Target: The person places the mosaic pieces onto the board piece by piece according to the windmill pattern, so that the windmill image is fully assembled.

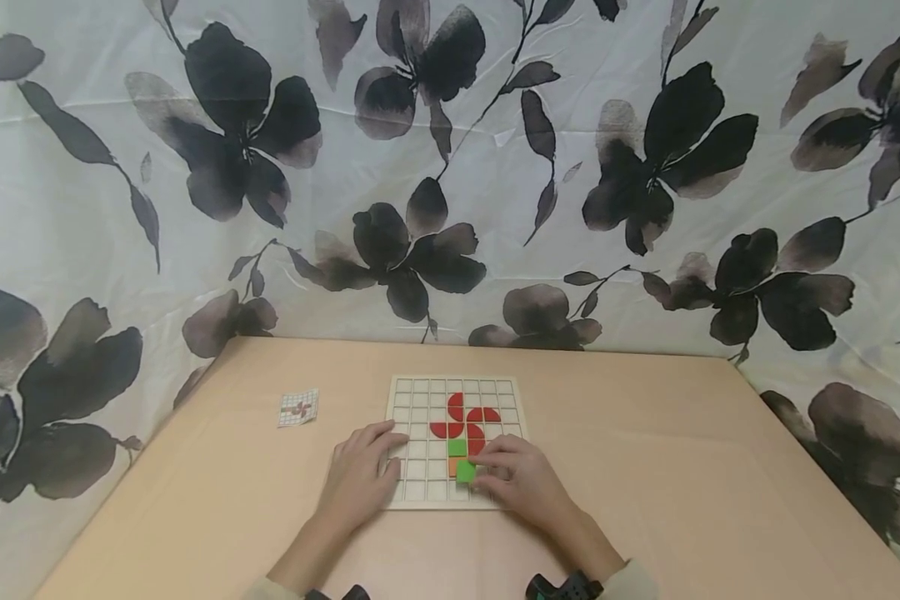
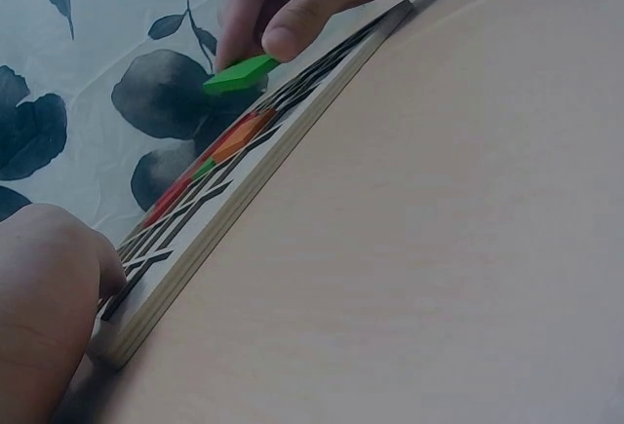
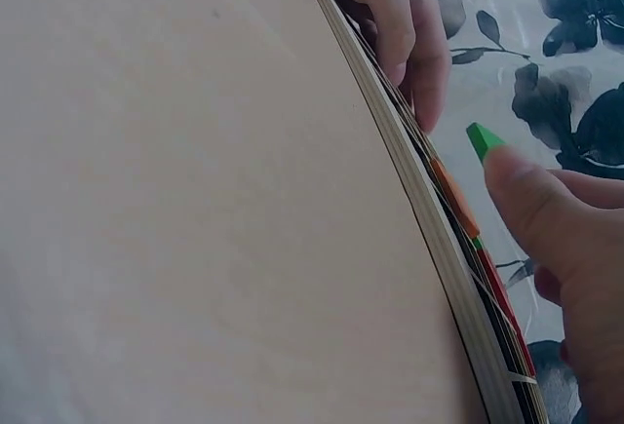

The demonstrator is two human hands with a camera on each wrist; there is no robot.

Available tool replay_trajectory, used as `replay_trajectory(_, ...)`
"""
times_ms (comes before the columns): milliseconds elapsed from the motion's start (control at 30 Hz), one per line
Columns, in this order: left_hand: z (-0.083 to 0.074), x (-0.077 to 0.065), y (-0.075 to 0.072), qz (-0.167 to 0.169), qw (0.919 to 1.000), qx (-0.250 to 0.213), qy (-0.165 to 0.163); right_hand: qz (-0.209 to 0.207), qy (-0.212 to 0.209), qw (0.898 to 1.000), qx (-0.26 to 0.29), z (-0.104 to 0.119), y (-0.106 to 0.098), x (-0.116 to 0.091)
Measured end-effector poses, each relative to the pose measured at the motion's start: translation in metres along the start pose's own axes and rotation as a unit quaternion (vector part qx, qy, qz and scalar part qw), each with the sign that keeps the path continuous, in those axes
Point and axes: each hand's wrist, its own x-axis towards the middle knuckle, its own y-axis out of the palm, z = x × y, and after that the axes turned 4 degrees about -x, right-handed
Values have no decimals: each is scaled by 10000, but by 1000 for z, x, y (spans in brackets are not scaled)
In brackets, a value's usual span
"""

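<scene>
A white grid board point(image 1: 420, 492) lies on the table, its squares edged by raised lines. Red rounded pieces point(image 1: 456, 407) form a pinwheel in its upper middle. Below them sit a green square tile point(image 1: 457, 447) and an orange tile point(image 1: 453, 467), the latter partly covered. My right hand point(image 1: 521, 483) pinches another green tile point(image 1: 466, 472) between thumb and fingers; in the left wrist view this green tile point(image 2: 241, 75) is held tilted above the board. On the board's left edge rests my left hand point(image 1: 362, 471), fingers relaxed, holding nothing.
A small paper card point(image 1: 297, 408) with a printed red pattern on a grid lies left of the board. The wooden table point(image 1: 645, 433) reaches back to a white cloth point(image 1: 525, 192) with dark flowers. Dark wrist devices point(image 1: 565, 587) show at the bottom edge.
</scene>
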Motion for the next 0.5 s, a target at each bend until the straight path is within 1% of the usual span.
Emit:
replay_trajectory(233,-1,0,0,23,10000,2,-11,559,150,9981,187,2,-1,-1)
replay_trajectory(367,-1,0,0,50,10000,-11,-40,639,134,9975,257,2,-1,-2)
replay_trajectory(500,-2,1,0,35,10000,-43,-55,673,28,9971,359,3,-2,-2)
